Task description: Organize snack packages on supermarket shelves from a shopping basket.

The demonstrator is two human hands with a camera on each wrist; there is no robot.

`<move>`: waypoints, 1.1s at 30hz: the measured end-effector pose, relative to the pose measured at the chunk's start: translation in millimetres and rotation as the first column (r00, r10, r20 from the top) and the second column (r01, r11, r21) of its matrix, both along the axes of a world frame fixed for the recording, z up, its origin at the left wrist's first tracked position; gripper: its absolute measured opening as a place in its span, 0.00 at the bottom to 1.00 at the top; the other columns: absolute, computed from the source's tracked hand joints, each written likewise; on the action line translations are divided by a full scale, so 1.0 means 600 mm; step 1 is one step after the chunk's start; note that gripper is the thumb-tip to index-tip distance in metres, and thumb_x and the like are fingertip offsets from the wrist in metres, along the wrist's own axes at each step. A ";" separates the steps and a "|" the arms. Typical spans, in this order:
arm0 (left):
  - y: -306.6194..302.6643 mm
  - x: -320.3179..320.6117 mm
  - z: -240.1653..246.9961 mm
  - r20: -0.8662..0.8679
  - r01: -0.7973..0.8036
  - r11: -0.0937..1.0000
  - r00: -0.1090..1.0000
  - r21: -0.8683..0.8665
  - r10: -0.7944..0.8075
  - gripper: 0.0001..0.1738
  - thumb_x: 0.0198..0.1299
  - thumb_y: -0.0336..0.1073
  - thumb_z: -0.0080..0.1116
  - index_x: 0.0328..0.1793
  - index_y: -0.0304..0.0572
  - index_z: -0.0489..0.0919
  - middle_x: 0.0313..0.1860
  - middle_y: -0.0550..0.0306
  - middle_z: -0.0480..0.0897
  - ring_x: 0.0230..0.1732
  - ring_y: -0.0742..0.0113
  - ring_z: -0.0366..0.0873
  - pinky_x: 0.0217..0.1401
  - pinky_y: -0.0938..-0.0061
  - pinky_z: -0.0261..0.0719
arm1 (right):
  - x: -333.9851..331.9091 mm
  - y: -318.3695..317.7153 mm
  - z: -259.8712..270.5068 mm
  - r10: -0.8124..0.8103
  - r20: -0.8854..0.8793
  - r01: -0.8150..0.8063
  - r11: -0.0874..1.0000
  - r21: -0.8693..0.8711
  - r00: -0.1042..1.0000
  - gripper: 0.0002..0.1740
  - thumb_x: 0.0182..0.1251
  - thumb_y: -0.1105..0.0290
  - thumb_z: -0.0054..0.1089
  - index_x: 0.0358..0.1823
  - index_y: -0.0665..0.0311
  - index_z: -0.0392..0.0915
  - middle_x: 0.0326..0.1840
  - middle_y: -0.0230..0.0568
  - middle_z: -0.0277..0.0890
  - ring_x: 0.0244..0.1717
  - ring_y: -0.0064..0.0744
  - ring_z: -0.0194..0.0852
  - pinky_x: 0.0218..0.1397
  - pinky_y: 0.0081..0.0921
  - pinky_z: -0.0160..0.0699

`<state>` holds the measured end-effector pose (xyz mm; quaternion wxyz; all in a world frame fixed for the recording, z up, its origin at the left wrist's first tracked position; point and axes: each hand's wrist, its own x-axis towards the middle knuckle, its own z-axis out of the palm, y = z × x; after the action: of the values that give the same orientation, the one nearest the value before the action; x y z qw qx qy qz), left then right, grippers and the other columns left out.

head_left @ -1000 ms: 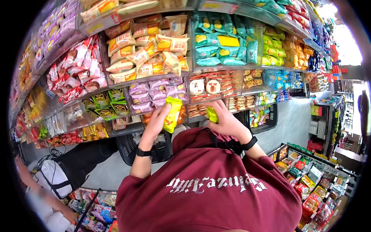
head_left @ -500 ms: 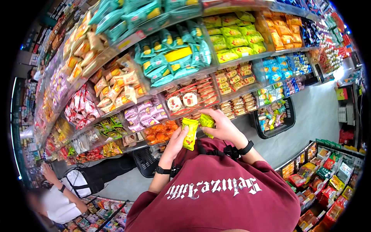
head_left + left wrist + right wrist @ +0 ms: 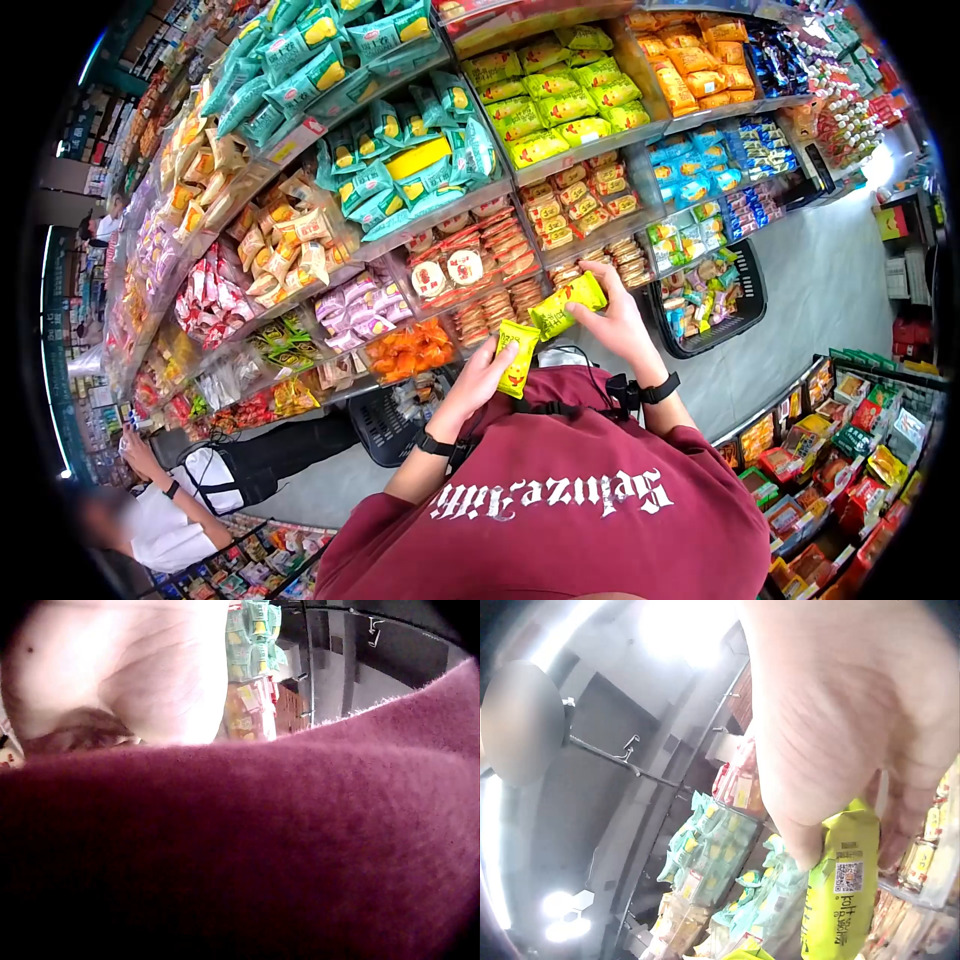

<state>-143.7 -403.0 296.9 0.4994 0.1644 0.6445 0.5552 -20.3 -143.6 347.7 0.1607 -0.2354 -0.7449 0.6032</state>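
1. The left hand (image 3: 478, 378) has its fingers curled round the lower end of a small yellow packet (image 3: 518, 356). It holds the packet upright just above the chest of the maroon sweatshirt (image 3: 560, 500).
2. The right hand (image 3: 622, 318) pinches a longer yellow-green packet (image 3: 568, 304) near one end. In the right wrist view the thumb presses on the printed wrapper just above a QR code, and the fingers lie behind it.
3. The two packets almost meet at their near ends. Both are in the air in front of the snack shelves (image 3: 440, 215), about level with the trays of round biscuit packs (image 3: 447, 272) and orange packets (image 3: 412, 350).
4. The left wrist view shows little but sweatshirt fabric and a patch of palm, so the left grip is read from the head view alone. It looks like a full-finger hold, though I cannot be sure.
5. In my judgement, the picking-up part is done, since each hand has its packet and both packets are off the shelf. Neither lies in a tray, nor in the black basket (image 3: 752, 298) on the floor to the right, so no packet has yet been set down anywhere.
6. Another person (image 3: 160, 520) crouches low at the left, well apart from both hands.
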 end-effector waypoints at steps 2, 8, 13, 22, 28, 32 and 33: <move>-0.004 -0.002 -0.007 -0.081 -0.012 0.998 0.997 0.065 0.017 0.24 0.83 0.47 0.51 0.72 0.34 0.74 0.58 0.59 0.83 0.54 0.76 0.79 0.59 0.76 0.78 | 0.008 -0.004 0.012 -0.066 0.008 0.065 0.997 0.040 0.998 0.35 0.65 0.70 0.74 0.73 0.62 0.69 0.59 0.48 0.82 0.59 0.38 0.84 0.64 0.33 0.80; -0.031 0.008 -0.049 -0.149 0.005 0.997 0.989 0.076 0.006 0.25 0.82 0.49 0.53 0.67 0.31 0.75 0.55 0.54 0.84 0.55 0.71 0.79 0.62 0.72 0.77 | 0.024 -0.010 0.014 -0.130 0.000 0.125 0.955 0.268 0.992 0.29 0.68 0.71 0.73 0.67 0.64 0.72 0.58 0.40 0.79 0.59 0.30 0.80 0.64 0.30 0.79; -0.084 0.036 -0.071 -0.035 -0.020 0.999 0.999 0.044 0.022 0.25 0.82 0.50 0.53 0.66 0.33 0.75 0.52 0.58 0.84 0.50 0.74 0.79 0.57 0.74 0.78 | 0.009 0.006 0.033 -0.204 -0.022 0.197 0.901 0.388 0.979 0.28 0.64 0.71 0.77 0.63 0.62 0.73 0.56 0.41 0.74 0.54 0.35 0.78 0.58 0.32 0.79; -0.132 0.036 -0.080 0.050 -0.465 0.885 0.884 -0.008 0.465 0.25 0.82 0.48 0.53 0.71 0.35 0.76 0.54 0.61 0.84 0.50 0.76 0.81 0.53 0.76 0.79 | -0.147 0.167 0.111 -0.181 -0.224 0.233 0.944 0.232 0.958 0.28 0.67 0.72 0.76 0.65 0.63 0.71 0.51 0.41 0.80 0.50 0.29 0.84 0.52 0.26 0.84; -0.072 0.034 -0.052 0.038 -0.690 0.721 0.720 -0.064 0.693 0.27 0.83 0.50 0.51 0.73 0.35 0.74 0.58 0.58 0.84 0.54 0.74 0.80 0.59 0.75 0.77 | -0.291 0.302 0.122 -0.174 -0.140 0.219 0.866 0.450 0.975 0.33 0.60 0.61 0.82 0.61 0.65 0.74 0.50 0.45 0.81 0.52 0.39 0.80 0.57 0.34 0.79; -0.023 0.082 -0.059 0.028 -0.787 0.615 0.615 -0.049 0.788 0.25 0.83 0.51 0.51 0.68 0.35 0.77 0.52 0.60 0.84 0.49 0.75 0.81 0.53 0.75 0.79 | -0.376 0.338 0.113 -0.112 -0.123 0.156 0.877 0.455 0.986 0.35 0.58 0.59 0.82 0.61 0.66 0.73 0.52 0.49 0.81 0.55 0.44 0.79 0.59 0.38 0.79; -0.006 0.096 -0.051 0.024 -0.789 0.611 0.611 -0.060 0.791 0.25 0.83 0.51 0.51 0.67 0.35 0.77 0.51 0.60 0.84 0.48 0.75 0.81 0.52 0.75 0.79 | -0.396 0.345 0.097 -0.077 -0.157 0.140 0.884 0.446 0.985 0.33 0.60 0.60 0.81 0.60 0.66 0.74 0.54 0.52 0.81 0.56 0.47 0.80 0.60 0.41 0.79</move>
<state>-86.3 -406.8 266.2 0.2227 -0.1605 0.6506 0.7080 -258.1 63.4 406.1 0.2946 -0.1914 -0.8384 0.4166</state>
